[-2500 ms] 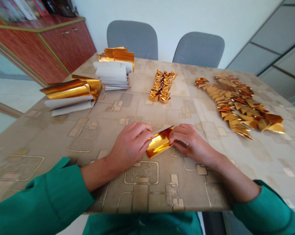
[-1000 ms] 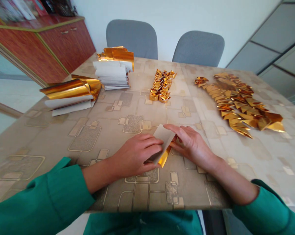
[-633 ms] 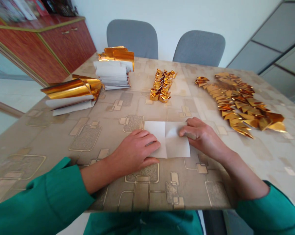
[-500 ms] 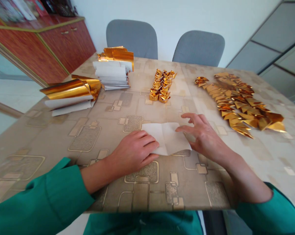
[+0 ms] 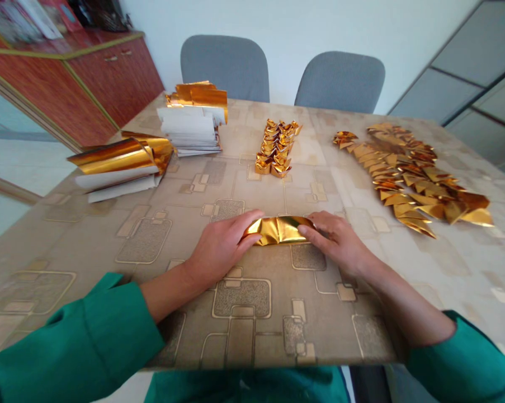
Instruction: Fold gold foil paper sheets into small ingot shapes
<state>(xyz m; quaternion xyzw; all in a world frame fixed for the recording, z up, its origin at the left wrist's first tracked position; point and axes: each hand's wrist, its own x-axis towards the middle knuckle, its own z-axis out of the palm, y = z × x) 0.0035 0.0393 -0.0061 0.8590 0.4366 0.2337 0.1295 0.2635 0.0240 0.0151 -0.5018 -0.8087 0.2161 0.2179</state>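
Observation:
A sheet of gold foil paper (image 5: 278,230), folded into a long narrow strip with its shiny side out, lies crosswise before me at the table's near middle. My left hand (image 5: 225,240) pinches its left end between thumb and fingers. At the right end, my right hand (image 5: 334,238) grips it with the thumb on the near face and the fingers behind. Some fingertips of both hands are hidden behind the foil. Beyond it, two rows of small folded gold pieces (image 5: 276,148) stand close together.
Gold-and-white paper sheets lie in a bent stack (image 5: 124,162) at left, with another stack (image 5: 193,126) behind it. Many folded gold pieces (image 5: 407,173) spread over the right side of the patterned table (image 5: 151,313). Two grey chairs (image 5: 225,64) stand at the far edge.
The sheet lay flat, white side up; now it is folded narrow with gold showing. My right hand has closed from an open pose onto its right end, and my left hand has shifted to the left end.

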